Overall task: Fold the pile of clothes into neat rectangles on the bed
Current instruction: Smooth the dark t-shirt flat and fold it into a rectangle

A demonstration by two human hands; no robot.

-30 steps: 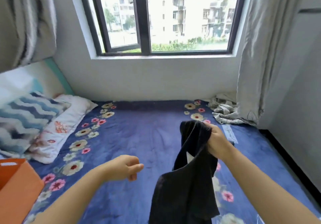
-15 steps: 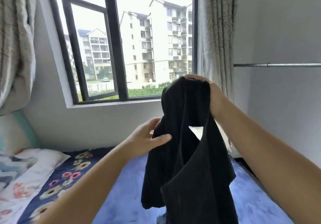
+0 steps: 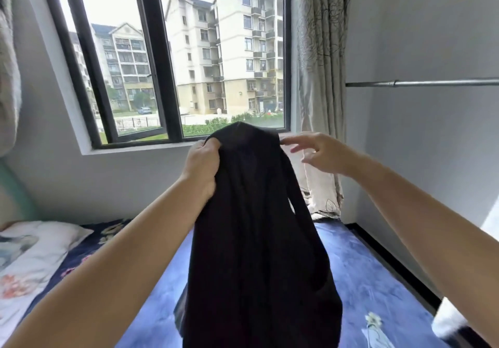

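A black garment [image 3: 259, 239] hangs in the air in front of me, above the blue bed [image 3: 359, 280]. My left hand [image 3: 202, 166] grips its top left edge with curled fingers. My right hand [image 3: 321, 153] is beside the garment's top right corner, fingers spread and straight; its fingertips are at the cloth's edge without a grip. The garment drapes down past the bottom of the view and hides the middle of the bed.
A window [image 3: 172, 58] with a dark frame faces me, and a patterned curtain [image 3: 318, 91] hangs at its right. A metal rail [image 3: 421, 82] juts from the right wall. White floral pillows [image 3: 29, 258] lie on the bed at left.
The garment passed from my right hand to my left. My left hand now grips its top, and my right hand has let go and opened beside it. The garment hangs lower.
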